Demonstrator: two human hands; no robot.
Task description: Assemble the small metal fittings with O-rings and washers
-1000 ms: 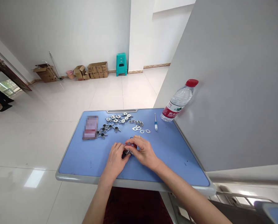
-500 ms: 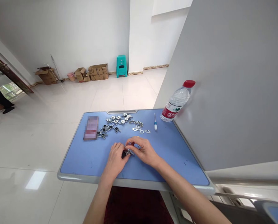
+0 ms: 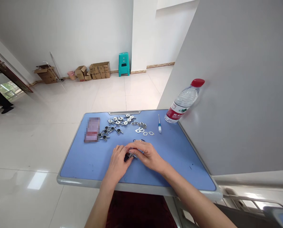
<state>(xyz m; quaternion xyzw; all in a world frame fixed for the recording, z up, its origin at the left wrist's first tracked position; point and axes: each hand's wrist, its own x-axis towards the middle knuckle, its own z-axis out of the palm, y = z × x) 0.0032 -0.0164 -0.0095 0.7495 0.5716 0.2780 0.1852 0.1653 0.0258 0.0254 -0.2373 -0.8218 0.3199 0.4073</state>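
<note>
Hands [image 3: 117,160] at blue desk [image 3: 174,158], small part [image 3: 131,155] between, seemingly metal, stools [image 3: 123,65] beyond

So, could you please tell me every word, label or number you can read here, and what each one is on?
"农夫": large white characters on the red label of the water bottle; the rest there is too small or turned away.
Cardboard box by the wall: printing, too blurred to read.
Phone: screen pixelated, unreadable.
</note>
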